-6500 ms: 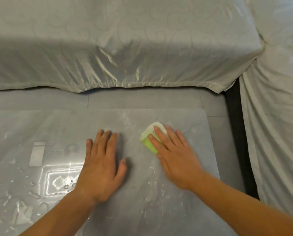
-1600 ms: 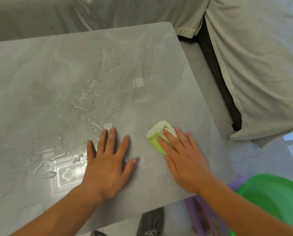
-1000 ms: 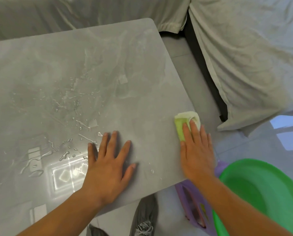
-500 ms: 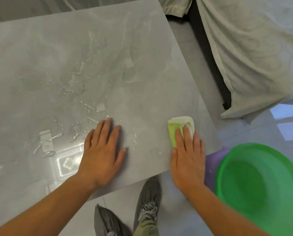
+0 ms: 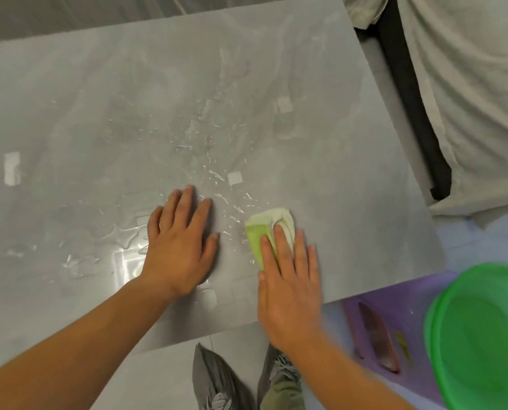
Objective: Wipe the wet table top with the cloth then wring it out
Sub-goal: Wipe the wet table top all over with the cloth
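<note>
Wiping step in hand; wringing not yet begun.
Left hand is lying flat on the table top, fingers spread, bracing. Water droplets are glinting at its 12 and 9 o'clock. The folded green cloth is lying near the table's front edge, with the right hand pressing it down with straight fingers. Next move, likely: sweeping the cloth toward 10 o'clock through the wet patch. Green basin is sitting at the cloth's 4 o'clock, off the table, probably for wringing.
</note>
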`<action>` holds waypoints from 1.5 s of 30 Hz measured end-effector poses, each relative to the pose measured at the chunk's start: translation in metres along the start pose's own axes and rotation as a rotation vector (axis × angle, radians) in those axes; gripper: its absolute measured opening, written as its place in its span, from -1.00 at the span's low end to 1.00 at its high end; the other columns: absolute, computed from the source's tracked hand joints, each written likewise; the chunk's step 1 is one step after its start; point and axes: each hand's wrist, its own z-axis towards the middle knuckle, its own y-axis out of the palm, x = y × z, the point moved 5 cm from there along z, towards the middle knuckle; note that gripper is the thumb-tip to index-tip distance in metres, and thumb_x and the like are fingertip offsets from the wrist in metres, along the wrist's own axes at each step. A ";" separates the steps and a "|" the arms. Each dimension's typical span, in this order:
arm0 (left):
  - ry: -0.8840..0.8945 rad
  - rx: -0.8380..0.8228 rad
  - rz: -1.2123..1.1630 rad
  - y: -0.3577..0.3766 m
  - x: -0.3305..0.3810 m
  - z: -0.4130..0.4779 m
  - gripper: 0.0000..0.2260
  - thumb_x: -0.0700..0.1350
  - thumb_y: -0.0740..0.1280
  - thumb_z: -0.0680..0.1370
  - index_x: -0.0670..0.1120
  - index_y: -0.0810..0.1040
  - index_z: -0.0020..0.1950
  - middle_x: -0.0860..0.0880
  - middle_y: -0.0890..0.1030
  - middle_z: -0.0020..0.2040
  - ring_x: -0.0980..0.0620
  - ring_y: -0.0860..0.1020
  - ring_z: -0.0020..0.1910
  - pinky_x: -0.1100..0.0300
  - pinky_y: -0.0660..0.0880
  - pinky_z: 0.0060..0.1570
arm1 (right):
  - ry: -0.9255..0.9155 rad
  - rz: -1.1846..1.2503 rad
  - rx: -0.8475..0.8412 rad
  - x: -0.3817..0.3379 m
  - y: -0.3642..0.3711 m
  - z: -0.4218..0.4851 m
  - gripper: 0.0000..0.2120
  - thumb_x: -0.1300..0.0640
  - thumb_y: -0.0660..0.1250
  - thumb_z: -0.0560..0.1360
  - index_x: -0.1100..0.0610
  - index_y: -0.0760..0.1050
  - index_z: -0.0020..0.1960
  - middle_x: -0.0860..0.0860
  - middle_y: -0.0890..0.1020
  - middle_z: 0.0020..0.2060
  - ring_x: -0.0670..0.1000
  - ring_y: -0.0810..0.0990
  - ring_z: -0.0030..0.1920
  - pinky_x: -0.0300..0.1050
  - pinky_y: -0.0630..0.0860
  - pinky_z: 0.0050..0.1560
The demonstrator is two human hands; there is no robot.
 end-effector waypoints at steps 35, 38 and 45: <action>-0.083 -0.060 -0.013 -0.026 -0.057 0.063 -0.41 0.23 -0.10 0.57 0.13 -0.01 0.60 -0.06 -0.14 0.64 -0.19 -0.24 0.59 -0.22 -0.23 0.50 | -0.060 -0.096 0.078 -0.020 -0.024 0.172 -0.45 -0.03 -0.08 0.62 0.02 0.08 0.60 0.02 0.08 0.62 0.25 0.09 0.57 0.25 0.09 0.54; -0.095 -0.064 0.005 -0.029 -0.055 0.065 -0.43 0.24 -0.08 0.57 0.12 0.06 0.57 -0.07 -0.07 0.64 -0.21 -0.18 0.59 -0.24 -0.16 0.49 | -0.289 -0.114 -0.010 -0.030 -0.018 0.125 -0.46 -0.01 -0.04 0.63 0.01 0.10 0.60 -0.02 0.06 0.62 0.21 0.05 0.60 0.23 0.06 0.56; -0.106 0.000 -0.044 -0.042 -0.056 0.096 -0.45 0.22 -0.05 0.59 0.10 0.12 0.57 -0.10 -0.11 0.64 -0.14 -0.21 0.60 -0.25 -0.23 0.49 | -0.035 -0.040 0.074 0.004 -0.045 0.260 -0.43 -0.05 -0.10 0.60 0.00 0.10 0.60 0.01 0.10 0.61 0.25 0.11 0.57 0.25 0.08 0.52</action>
